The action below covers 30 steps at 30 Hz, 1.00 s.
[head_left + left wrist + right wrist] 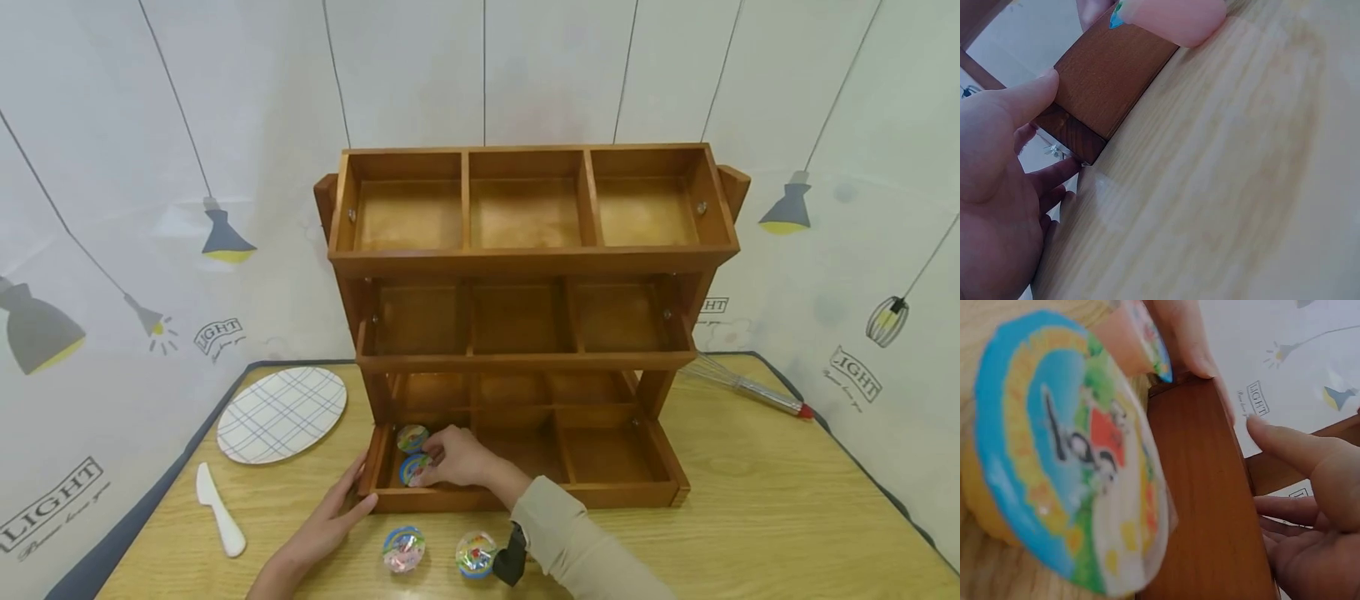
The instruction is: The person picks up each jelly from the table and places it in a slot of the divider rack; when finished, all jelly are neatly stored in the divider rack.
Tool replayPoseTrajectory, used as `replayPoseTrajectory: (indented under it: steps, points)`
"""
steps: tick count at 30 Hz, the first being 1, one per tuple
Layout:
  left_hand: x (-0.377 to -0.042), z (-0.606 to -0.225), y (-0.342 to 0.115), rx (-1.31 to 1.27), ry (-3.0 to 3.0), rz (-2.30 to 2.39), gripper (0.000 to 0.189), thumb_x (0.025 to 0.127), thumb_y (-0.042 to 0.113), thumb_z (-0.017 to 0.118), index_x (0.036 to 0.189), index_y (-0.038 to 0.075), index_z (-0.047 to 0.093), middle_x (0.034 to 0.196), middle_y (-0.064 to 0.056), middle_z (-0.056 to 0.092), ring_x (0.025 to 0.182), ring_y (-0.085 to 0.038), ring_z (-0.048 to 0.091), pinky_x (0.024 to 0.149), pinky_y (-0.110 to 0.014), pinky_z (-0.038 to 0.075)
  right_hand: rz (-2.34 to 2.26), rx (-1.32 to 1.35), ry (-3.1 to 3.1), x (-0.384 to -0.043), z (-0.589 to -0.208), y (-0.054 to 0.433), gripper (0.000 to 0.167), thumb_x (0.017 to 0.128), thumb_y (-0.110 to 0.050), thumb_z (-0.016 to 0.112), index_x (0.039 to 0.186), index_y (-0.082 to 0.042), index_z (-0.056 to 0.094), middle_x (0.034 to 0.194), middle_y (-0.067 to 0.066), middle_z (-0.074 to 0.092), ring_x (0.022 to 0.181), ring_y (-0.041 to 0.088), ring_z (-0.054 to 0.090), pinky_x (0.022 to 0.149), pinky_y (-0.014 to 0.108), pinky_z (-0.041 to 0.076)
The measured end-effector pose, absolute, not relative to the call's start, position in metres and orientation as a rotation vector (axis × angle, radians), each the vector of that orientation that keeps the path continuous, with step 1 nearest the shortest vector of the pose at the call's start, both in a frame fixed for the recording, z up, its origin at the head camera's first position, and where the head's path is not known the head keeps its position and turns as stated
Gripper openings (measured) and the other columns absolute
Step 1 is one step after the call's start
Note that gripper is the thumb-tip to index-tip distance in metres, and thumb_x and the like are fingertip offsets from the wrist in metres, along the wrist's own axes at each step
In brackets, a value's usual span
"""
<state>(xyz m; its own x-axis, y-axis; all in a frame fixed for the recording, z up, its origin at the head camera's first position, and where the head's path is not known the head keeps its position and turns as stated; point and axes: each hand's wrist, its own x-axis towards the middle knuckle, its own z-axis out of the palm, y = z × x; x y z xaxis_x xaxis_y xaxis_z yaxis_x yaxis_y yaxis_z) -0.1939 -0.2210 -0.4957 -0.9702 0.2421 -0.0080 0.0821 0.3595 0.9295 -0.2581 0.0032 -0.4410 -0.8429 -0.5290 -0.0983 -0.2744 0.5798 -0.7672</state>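
My right hand (pixel 461 458) reaches into the bottom-left compartment of a brown wooden tiered rack (pixel 525 265) and pinches the edge of a jelly cup (pixel 411 470) with a blue-rimmed printed lid. Just behind it in that compartment sits another jelly cup (pixel 412 438). Its fingertips are hidden behind the front board (pixel 1200 487) in the right wrist view. At the rack's lower left corner, my left hand (pixel 326 521) holds the wood, thumb on the front and fingers along the side. Two more jelly cups, one pink (pixel 403 550) and one yellowish (pixel 476 556), stand on the table before the rack.
To the left lie a checked oval plate (pixel 283 415) and a white plastic knife (pixel 220 511). A whisk (pixel 757 393) with a red-tipped handle rests at the right, partly behind the rack. A lamp-printed backdrop (pixel 817 275) surrounds the wooden table (pixel 787 500).
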Motion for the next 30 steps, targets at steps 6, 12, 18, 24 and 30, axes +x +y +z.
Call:
replayPoseTrajectory:
  steps: [6,12,18,24,30]
  points:
    - [-0.195,-0.502,-0.219,0.394,2.461,1.72,0.066,0.09,0.021,0.051,0.144,0.019,0.013,0.141,-0.02,0.029,0.127,-0.002,0.028,0.096,-0.004,0.016,-1.344,-0.604,2.443,-0.255,-0.438,0.029,0.06,0.07,-0.032,0.074,0.117,0.0,0.055,0.113,0.012,0.06,0.1,0.024,0.059,0.079,0.031,0.05]
    - [-0.193,-0.502,-0.22,0.418,2.473,1.727,0.065,0.09,0.021,0.05,0.143,0.019,0.013,0.14,-0.022,0.03,0.114,0.019,0.028,0.092,-0.001,0.019,-1.546,-0.737,2.273,-0.235,-0.415,0.077,0.047,0.078,-0.024,0.068,0.117,-0.001,0.054,0.115,0.019,0.058,0.103,0.028,0.057,0.084,0.029,0.049]
    - [-0.196,-0.499,-0.22,0.4,2.488,1.698,0.064,0.09,0.024,0.05,0.143,0.023,0.013,0.141,-0.02,0.03,0.116,0.015,0.028,0.092,-0.002,0.019,-1.499,-0.952,2.276,-0.21,-0.413,0.127,0.044,0.079,-0.023,0.066,0.116,-0.002,0.055,0.11,0.017,0.061,0.1,0.029,0.058,0.082,0.028,0.05]
    - [-0.192,-0.499,-0.22,0.379,2.531,1.661,0.064,0.091,0.024,0.05,0.143,0.024,0.013,0.141,-0.02,0.03,0.128,-0.005,0.027,0.091,-0.001,0.016,-1.195,-1.066,2.455,-0.171,-0.442,0.184,0.053,0.079,-0.034,0.065,0.12,-0.004,0.051,0.119,0.012,0.057,0.107,0.026,0.054,0.086,0.035,0.047]
    - [-0.191,-0.498,-0.219,0.356,2.545,1.659,0.064,0.09,0.024,0.05,0.143,0.022,0.014,0.14,-0.019,0.032,0.13,-0.029,0.022,0.092,-0.001,0.016,-1.221,-0.91,2.393,-0.158,-0.463,0.21,0.064,0.076,-0.032,0.068,0.128,-0.006,0.043,0.122,0.009,0.055,0.108,0.014,0.052,0.088,0.026,0.044]
